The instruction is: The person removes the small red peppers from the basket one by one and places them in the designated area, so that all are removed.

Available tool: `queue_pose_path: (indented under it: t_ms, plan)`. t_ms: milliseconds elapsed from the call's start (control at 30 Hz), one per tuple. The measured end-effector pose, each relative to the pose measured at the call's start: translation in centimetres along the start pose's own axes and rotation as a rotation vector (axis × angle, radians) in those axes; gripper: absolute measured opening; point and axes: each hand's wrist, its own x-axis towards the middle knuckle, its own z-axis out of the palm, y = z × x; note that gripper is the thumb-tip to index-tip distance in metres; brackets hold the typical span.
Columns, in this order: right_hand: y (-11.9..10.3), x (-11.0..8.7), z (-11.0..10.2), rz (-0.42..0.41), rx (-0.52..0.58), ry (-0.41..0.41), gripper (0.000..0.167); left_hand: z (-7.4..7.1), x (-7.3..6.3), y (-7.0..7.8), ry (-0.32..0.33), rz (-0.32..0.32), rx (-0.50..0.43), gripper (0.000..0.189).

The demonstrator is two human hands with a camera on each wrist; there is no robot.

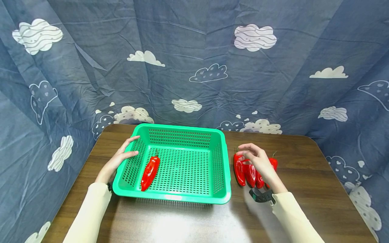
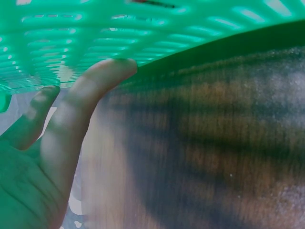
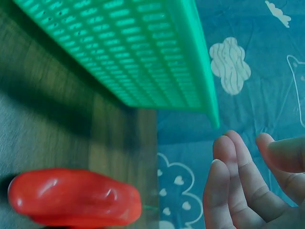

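Note:
A green perforated plastic basket point(image 1: 179, 199) stands on the wooden table, with one long red pepper point(image 1: 150, 172) lying in its left part. My left hand point(image 1: 117, 158) is at the basket's left rim, thumb and forefinger extended and apart; in the left wrist view a bent finger point(image 2: 81, 109) lies against the slotted side wall point(image 2: 157, 28). My right hand point(image 1: 258, 160) hovers over several red peppers point(image 1: 239, 170) lying side by side right of the basket. Its fingers point(image 3: 248, 181) are loosely bent with nothing between them. One red pepper point(image 3: 76, 198) shows below the hand.
The brown table point(image 1: 310, 189) has rounded far corners. A blue curtain point(image 1: 179, 40) with white clouds hangs behind and at both sides. A dark band with a device point(image 1: 261, 195) is on my right wrist. The basket's right wall point(image 1: 218, 168) stands between the peppers and its inside.

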Motion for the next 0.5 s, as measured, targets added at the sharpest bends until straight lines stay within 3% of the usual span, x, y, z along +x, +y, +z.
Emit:
queue_pose_path:
  t_ms: [500]
  plan:
    - [-1.8, 1.9, 2.6, -0.012, 0.072, -0.067, 0.026, 0.0, 0.1, -0.1, 0.004, -0.001, 0.015, 0.060]
